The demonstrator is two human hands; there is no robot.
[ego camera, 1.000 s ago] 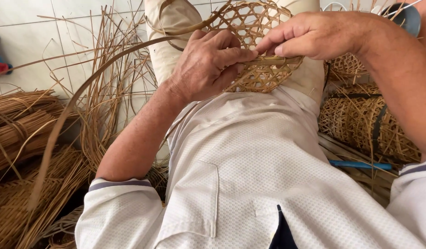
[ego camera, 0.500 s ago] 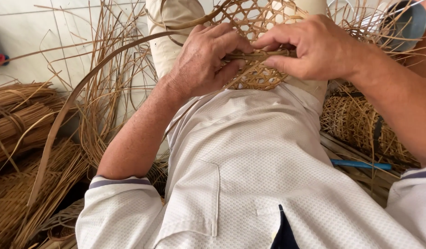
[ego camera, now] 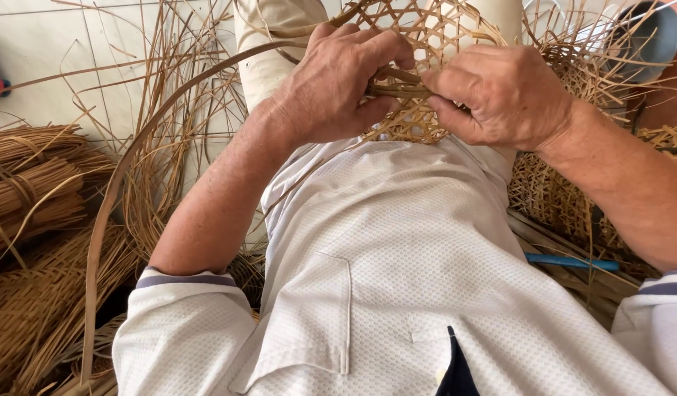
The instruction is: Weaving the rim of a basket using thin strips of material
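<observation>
An open-weave cane basket (ego camera: 426, 29) with hexagonal holes rests against my lap, above my white shirt. My left hand (ego camera: 338, 84) grips its near rim, fingers curled over a bundle of cane strips (ego camera: 397, 82). From the other side my right hand (ego camera: 503, 92) pinches the same rim bundle, fingertips touching those of the left. A long flat cane strip (ego camera: 126, 183) arcs from under my left hand down to the lower left. The rim under both hands is mostly hidden.
Tied bundles of cane (ego camera: 30, 183) lie at the left, with loose strips (ego camera: 177, 110) standing behind my left arm. More woven baskets (ego camera: 558, 198) sit at the right beside a blue tool (ego camera: 569, 262). A grey cup-like object (ego camera: 650, 37) is at top right.
My right hand has come down from the basket's upper part to the near rim, meeting my left hand. Both hands now close on the rim bundle; the view has shifted slightly.
</observation>
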